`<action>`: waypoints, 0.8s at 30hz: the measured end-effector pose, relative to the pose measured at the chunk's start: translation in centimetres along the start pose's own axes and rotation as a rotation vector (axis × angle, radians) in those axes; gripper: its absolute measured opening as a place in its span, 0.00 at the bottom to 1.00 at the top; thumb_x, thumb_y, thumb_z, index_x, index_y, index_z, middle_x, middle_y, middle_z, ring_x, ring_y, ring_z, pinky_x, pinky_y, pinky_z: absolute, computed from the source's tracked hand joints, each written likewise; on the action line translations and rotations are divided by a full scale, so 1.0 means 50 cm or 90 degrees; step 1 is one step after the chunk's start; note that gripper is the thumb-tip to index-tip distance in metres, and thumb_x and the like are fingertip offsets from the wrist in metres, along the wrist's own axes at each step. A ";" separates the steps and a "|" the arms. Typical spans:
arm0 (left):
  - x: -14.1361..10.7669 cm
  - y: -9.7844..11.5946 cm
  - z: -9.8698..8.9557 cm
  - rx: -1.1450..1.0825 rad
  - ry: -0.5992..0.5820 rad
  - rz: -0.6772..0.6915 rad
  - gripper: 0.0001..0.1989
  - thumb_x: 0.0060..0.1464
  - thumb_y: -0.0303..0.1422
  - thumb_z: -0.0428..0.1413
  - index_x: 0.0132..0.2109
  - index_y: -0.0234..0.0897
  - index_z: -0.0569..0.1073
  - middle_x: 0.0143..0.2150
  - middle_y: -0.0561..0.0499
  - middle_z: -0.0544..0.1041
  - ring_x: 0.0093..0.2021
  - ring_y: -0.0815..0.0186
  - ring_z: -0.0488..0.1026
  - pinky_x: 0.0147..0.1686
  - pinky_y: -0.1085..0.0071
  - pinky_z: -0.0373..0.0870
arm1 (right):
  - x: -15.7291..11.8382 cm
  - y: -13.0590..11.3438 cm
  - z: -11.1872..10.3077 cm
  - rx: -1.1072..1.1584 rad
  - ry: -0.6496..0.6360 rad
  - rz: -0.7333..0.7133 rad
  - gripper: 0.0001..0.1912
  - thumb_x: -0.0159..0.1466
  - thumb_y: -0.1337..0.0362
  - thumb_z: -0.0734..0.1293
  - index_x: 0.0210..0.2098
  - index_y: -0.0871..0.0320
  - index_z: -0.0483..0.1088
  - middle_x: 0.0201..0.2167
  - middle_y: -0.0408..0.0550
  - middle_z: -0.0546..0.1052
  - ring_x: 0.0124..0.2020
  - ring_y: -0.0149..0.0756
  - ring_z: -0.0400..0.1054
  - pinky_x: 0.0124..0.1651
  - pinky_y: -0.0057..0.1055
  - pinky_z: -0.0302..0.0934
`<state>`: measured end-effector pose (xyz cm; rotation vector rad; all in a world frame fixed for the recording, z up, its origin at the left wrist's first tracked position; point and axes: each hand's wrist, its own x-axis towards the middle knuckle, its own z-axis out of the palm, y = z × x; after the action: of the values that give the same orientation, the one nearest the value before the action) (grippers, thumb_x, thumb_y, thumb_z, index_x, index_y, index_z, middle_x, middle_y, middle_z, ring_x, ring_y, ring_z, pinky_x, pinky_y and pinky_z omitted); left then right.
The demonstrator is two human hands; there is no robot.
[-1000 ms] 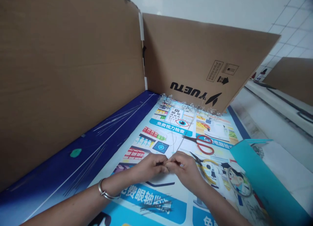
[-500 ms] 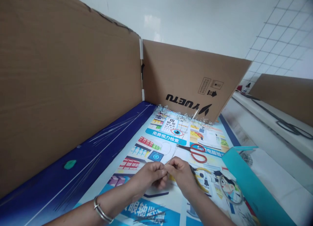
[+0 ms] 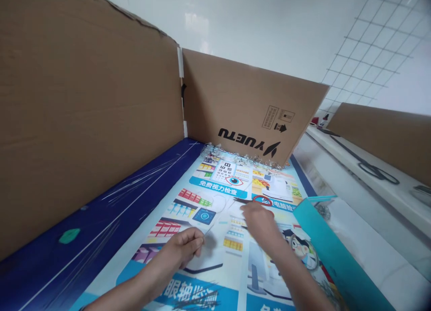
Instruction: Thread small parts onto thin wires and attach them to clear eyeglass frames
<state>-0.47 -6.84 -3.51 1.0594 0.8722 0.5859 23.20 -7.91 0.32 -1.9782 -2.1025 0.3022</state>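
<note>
Two bare hands are working over a printed poster that is lying flat on a low surface:

- The left hand is curling its fingers closed near the poster's middle, pinching a thin metal wire (only a short, faint length of it shows) that is sticking up and to the right from the fingertips.
- The right hand is reaching forward, just past the wire and well apart from the left hand. Its fingers are blurred, so it cannot be told whether they are closing on anything.
- The red-handled scissors are lying on the poster right at those fingertips, with their dark blades pointing left and one red loop showing beyond the hand.
- An eye chart is printed on the poster beyond the hands, and crinkled clear plastic is bunching along the poster's far edge.
- A tall cardboard panel is standing along the left side, and a second cardboard panel, printed YUETU, is standing across the far end.
- A dark blue strip is running between the poster and the left panel, with fine silvery lines lying across it.
- A teal folder is leaning along the poster's right edge, beside a white shelf carrying a black cable.
</note>
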 end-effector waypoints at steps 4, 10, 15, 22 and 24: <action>0.000 0.001 -0.009 -0.021 -0.026 -0.003 0.17 0.45 0.45 0.56 0.30 0.34 0.65 0.20 0.58 0.65 0.15 0.79 0.46 0.16 0.77 0.39 | 0.021 0.095 -0.003 -0.167 0.021 0.039 0.26 0.56 0.80 0.53 0.52 0.62 0.62 0.49 0.58 0.67 0.52 0.43 0.56 0.53 0.36 0.47; -0.003 -0.001 -0.020 -0.025 -0.035 -0.004 0.13 0.49 0.40 0.54 0.34 0.32 0.67 0.21 0.57 0.65 0.15 0.79 0.47 0.17 0.76 0.40 | 0.041 0.154 0.037 -0.293 0.017 0.020 0.30 0.54 0.80 0.55 0.55 0.58 0.58 0.47 0.54 0.68 0.50 0.41 0.58 0.50 0.33 0.50; -0.010 0.005 -0.018 -0.011 -0.024 -0.012 0.10 0.50 0.36 0.52 0.34 0.33 0.68 0.20 0.57 0.64 0.16 0.78 0.47 0.17 0.76 0.40 | 0.051 0.151 0.041 -0.341 0.021 0.071 0.28 0.55 0.77 0.56 0.55 0.54 0.58 0.43 0.53 0.68 0.44 0.39 0.63 0.41 0.29 0.54; -0.013 0.009 -0.019 -0.010 -0.009 -0.018 0.12 0.49 0.37 0.52 0.38 0.33 0.70 0.20 0.57 0.63 0.17 0.77 0.47 0.18 0.75 0.40 | 0.027 0.114 -0.019 -0.399 0.017 0.115 0.27 0.59 0.67 0.58 0.58 0.49 0.55 0.38 0.52 0.69 0.35 0.40 0.67 0.30 0.27 0.53; -0.015 0.009 -0.020 -0.011 -0.013 -0.012 0.13 0.50 0.38 0.52 0.38 0.33 0.70 0.21 0.57 0.63 0.17 0.77 0.47 0.18 0.75 0.41 | 0.000 0.099 -0.044 -0.379 0.007 0.130 0.23 0.60 0.62 0.58 0.56 0.48 0.58 0.38 0.53 0.70 0.34 0.42 0.68 0.29 0.28 0.54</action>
<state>-1.73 -6.76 -3.09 1.0398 0.8568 0.5654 28.58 -7.61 0.86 -2.5064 -2.1557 -0.3471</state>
